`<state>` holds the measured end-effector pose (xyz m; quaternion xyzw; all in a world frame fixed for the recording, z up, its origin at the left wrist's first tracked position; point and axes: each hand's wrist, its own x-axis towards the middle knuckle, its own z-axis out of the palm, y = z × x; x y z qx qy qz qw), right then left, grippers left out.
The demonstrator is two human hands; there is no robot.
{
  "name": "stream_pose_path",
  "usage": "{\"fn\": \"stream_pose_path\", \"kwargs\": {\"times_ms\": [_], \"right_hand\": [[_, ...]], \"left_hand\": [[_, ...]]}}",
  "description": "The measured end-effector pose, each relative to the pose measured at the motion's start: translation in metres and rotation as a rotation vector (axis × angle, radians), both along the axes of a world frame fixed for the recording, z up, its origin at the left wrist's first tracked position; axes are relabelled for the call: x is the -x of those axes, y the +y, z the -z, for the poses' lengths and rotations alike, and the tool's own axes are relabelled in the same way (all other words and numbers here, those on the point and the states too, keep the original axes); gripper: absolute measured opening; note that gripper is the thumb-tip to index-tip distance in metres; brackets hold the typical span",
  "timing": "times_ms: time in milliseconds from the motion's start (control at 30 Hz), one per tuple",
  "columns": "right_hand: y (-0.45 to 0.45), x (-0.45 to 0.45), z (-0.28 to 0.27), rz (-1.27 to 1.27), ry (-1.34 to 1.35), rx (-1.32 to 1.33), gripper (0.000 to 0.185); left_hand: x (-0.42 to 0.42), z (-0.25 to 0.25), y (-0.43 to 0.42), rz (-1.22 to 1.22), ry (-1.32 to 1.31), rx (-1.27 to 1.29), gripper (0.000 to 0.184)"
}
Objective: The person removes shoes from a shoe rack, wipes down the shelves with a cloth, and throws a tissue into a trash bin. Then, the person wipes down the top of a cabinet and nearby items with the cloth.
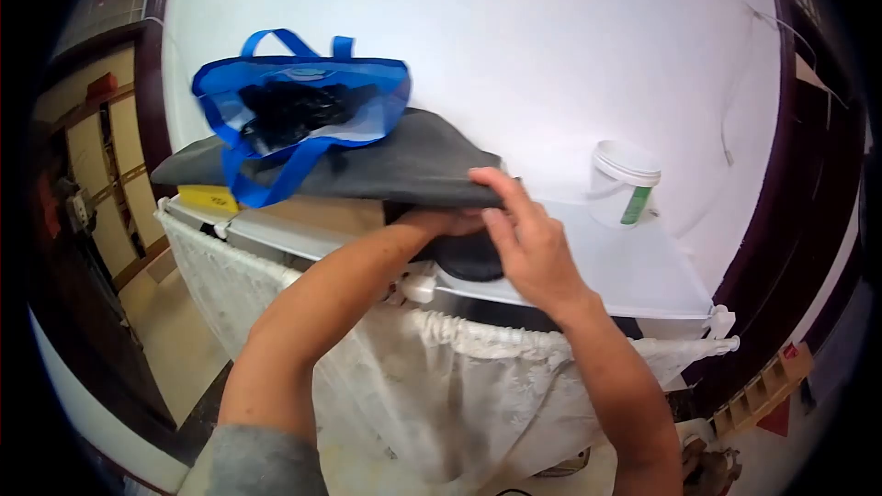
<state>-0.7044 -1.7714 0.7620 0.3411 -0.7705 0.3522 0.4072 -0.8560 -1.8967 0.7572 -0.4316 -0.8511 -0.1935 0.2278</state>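
A flat, dark grey fabric piece, perhaps a bag or cover (432,161), lies along the shelf top against the wall. My right hand (537,253) pinches its right end, forefinger on top and thumb below. My left hand (455,220) reaches under its front edge, and its fingers are mostly hidden there. Below both hands a black rounded item (473,259) rests on the white shelf top. A blue tote bag (390,110) with a crumpled black plastic bag (299,112) inside stands on the grey fabric.
A white plastic bucket (617,186) with a green label stands at the right of the shelf top (597,262). A yellow box (208,197) and a brown cardboard piece (322,219) lie under the grey fabric. A lace curtain (413,386) hangs from a rod in front.
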Motion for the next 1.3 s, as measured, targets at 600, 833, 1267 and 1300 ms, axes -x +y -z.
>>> {"fn": "stream_pose_path", "kwargs": {"times_ms": [600, 833, 1267, 1300], "right_hand": [[-0.014, -0.001, 0.004, 0.028, -0.027, 0.131, 0.041], [-0.013, 0.0, 0.011, 0.046, -0.028, 0.131, 0.04], [-0.017, -0.008, 0.009, 0.129, -0.105, 0.088, 0.042], [-0.015, -0.013, 0.01, 0.135, -0.159, 0.08, 0.043]], "left_hand": [[-0.109, 0.043, -0.229, -0.326, 0.334, 0.018, 0.036], [-0.053, 0.03, -0.357, -0.759, 0.235, 0.338, 0.04], [-0.107, 0.016, -0.196, -0.342, -0.146, -0.115, 0.04], [-0.115, 0.013, -0.18, -0.271, -0.184, -0.159, 0.039]]}}
